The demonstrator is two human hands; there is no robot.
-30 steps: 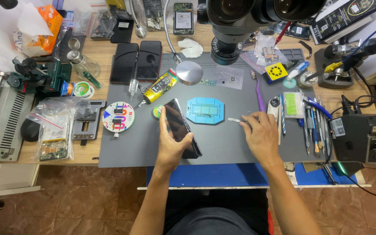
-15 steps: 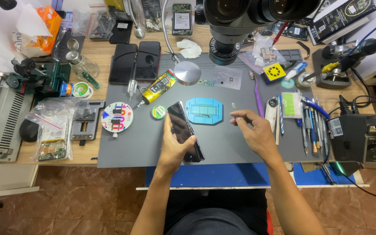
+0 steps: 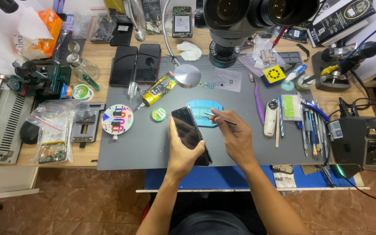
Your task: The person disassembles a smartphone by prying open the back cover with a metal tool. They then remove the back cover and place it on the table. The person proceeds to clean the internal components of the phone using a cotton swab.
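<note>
Item in hand: dark phone (image 3: 190, 135), back still closed, gripped in my left hand (image 3: 182, 152) over the grey mat (image 3: 127, 150), just beside the blue fixture (image 3: 205, 111); my right hand (image 3: 236, 135) pinches thin tweezers (image 3: 219, 117), opening not yet begun.

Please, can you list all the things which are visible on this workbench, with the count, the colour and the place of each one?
smartphone: one, black, held over the mat's front middle
tweezers: one, silver, above the blue holder
work mat: one, grey, bench centre
blue holder: one, blue, mat centre
dark phones: two, black, behind the mat's left
glue tube: one, yellow and black, mat's back left
round parts tray: one, white, mat's left edge
microscope: one, black, back centre
tissue box: one, orange, back left
left hand: holds the smartphone
right hand: holds the tweezers
</note>
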